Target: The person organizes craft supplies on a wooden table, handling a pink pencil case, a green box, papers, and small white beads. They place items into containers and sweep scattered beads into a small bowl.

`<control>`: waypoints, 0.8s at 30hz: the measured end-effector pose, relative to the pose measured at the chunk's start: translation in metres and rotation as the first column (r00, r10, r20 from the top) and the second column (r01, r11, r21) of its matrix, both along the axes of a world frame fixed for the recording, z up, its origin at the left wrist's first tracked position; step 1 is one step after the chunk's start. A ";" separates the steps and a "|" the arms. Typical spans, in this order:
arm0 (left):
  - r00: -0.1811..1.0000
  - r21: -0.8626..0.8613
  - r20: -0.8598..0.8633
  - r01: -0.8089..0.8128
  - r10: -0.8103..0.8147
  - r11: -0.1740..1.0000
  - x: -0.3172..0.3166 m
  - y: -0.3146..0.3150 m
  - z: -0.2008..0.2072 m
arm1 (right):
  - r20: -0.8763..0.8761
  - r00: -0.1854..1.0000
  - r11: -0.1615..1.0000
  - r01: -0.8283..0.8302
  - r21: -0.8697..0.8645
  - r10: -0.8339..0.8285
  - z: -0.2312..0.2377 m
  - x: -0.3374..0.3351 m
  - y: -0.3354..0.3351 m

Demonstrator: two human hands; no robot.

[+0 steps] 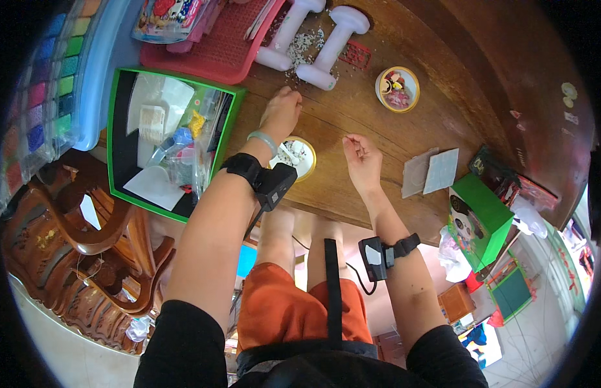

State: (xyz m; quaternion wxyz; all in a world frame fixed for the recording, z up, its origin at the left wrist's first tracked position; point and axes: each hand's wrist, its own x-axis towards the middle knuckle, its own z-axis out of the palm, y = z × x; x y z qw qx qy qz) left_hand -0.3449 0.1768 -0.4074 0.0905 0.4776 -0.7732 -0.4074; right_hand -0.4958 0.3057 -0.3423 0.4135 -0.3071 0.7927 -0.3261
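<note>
My left hand [281, 115] is over the wooden table with its fingers curled together, just below a scatter of small white and grey bits [305, 48]. What its fingertips hold, if anything, is hidden. A round tub [311, 169] with a yellow rim, holding white and dark pieces, stands beside my left wrist, partly covered by it. My right hand [364, 161] is raised to the right of that tub, its fingers bent in toward the thumb. Whether something small sits between them I cannot make out. Two pale lilac dumbbells [340, 40] lie on either side of the scattered bits.
A second round tub [378, 90] of colourful pieces stands further back. At left are a green-edged box [177, 208] of packets and a red basket [216, 48]. Two flat translucent cases [440, 171] and a green box [484, 220] stand at right. A carved wooden chair [87, 239] is lower left.
</note>
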 end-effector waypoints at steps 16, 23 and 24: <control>0.937 0.165 -0.083 -0.322 0.339 0.932 0.032 -0.005 0.024 | -0.034 0.998 0.997 -0.051 -0.053 0.049 -0.005 -0.015 -0.043; 0.785 0.321 -0.165 -0.529 0.597 0.785 0.069 0.055 0.066 | -0.269 0.895 0.924 -0.381 -0.042 0.357 -0.047 0.035 -0.085; 0.751 0.326 -0.191 -0.559 0.632 0.762 0.075 0.066 0.068 | -0.282 0.882 0.916 -0.399 -0.023 0.377 -0.051 0.039 -0.089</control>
